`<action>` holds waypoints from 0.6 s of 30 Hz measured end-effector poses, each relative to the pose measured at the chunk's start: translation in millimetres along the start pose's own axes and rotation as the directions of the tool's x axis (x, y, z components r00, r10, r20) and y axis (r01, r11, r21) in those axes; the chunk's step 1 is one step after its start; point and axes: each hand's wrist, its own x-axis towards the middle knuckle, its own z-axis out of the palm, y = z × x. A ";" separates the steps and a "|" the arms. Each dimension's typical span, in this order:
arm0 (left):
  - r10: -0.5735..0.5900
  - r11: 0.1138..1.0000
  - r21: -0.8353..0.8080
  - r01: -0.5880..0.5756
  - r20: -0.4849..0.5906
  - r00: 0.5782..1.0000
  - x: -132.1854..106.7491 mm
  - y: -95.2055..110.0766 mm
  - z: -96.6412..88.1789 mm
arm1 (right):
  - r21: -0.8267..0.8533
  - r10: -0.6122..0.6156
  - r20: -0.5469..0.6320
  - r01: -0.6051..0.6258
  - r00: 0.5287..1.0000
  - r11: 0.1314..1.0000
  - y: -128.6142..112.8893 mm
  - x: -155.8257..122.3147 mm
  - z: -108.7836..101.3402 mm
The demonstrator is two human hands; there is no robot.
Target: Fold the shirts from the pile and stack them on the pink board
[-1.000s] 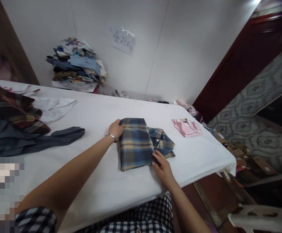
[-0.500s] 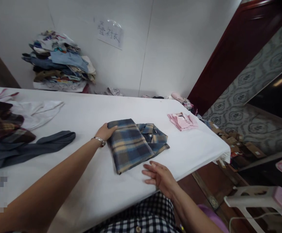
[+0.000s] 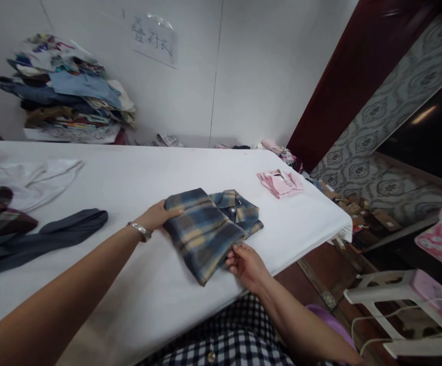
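Observation:
A folded blue and yellow plaid shirt [image 3: 209, 229] lies near the front edge of the white table [image 3: 160, 173], its collar showing on the right side. My left hand [image 3: 155, 216], with a bracelet on the wrist, grips the shirt's far left edge. My right hand [image 3: 244, 262] pinches the near right edge, and that side of the fold is raised off the table.
A folded pink shirt [image 3: 280, 182] lies at the table's far right. A grey garment [image 3: 45, 236], a white garment [image 3: 30, 175] and dark plaid clothes lie at the left. A tall clothes pile [image 3: 64, 94] stands against the wall. A white stool [image 3: 400, 300] stands on the right.
My right hand drew back off the shirt, then came in again and took hold of its near edge. The shirt has turned and slid slightly toward me. My view shifted to the right.

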 end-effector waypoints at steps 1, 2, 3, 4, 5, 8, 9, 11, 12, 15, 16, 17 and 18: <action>-0.042 0.998 0.051 0.040 0.027 0.999 -0.7 -2.2 -4.7 | -0.025 -0.009 -0.014 0.009 1.000 1.000 -0.8 -4.1 -6.1; -0.061 0.989 0.136 0.059 0.012 0.998 -0.1 -3.8 -9.4 | -0.054 -0.016 -0.022 0.015 1.000 0.998 -1.4 -8.1 -12.3; -0.047 0.970 0.237 0.054 -0.036 0.998 1.8 -4.1 -13.8 | -0.087 -0.021 -0.030 0.018 0.999 0.996 -2.0 -12.1 -18.2; -0.002 0.940 0.338 0.033 -0.093 0.996 4.9 -2.8 -17.1 | -0.124 -0.029 -0.040 0.024 0.999 0.992 -2.7 -15.9 -23.5; 0.060 0.907 0.422 0.003 -0.137 0.989 9.1 0.3 -18.9 | -0.158 -0.044 -0.052 0.035 0.998 0.987 -3.8 -19.7 -27.9; 0.208 0.826 0.553 -0.112 -0.115 0.971 26.7 18.8 -11.5 | -0.196 -0.067 -0.053 0.056 0.996 0.979 -9.7 -29.4 -34.2; 0.231 0.808 0.571 -0.146 -0.080 0.970 33.6 26.7 -4.7 | -0.186 -0.058 -0.030 0.051 0.998 0.981 -12.2 -31.4 -34.1; 0.250 0.782 0.592 -0.195 -0.012 0.968 48.3 42.3 13.5 | -0.157 -0.018 0.028 0.022 0.999 0.987 -17.2 -31.9 -31.2; 0.248 0.774 0.598 -0.208 0.016 0.969 55.7 49.2 23.9 | -0.147 0.004 0.047 0.003 0.999 0.989 -19.2 -30.0 -28.7; 0.211 0.776 0.597 -0.202 0.055 0.976 74.9 65.0 53.8 | -0.130 0.062 0.031 -0.057 0.998 0.990 -22.6 -16.0 -19.4; 0.195 0.782 0.593 -0.193 0.061 0.979 79.2 68.7 61.5 | -0.131 0.082 0.018 -0.079 0.996 0.988 -22.7 -9.6 -16.2; 0.179 0.790 0.585 -0.183 0.065 0.982 82.0 71.8 67.5 | -0.136 0.095 0.007 -0.093 0.995 0.986 -22.4 -3.1 -13.4; 0.163 0.801 0.573 -0.172 0.068 0.984 83.2 74.6 71.4 | -0.145 0.093 0.003 -0.092 0.996 0.985 -21.6 3.2 -11.0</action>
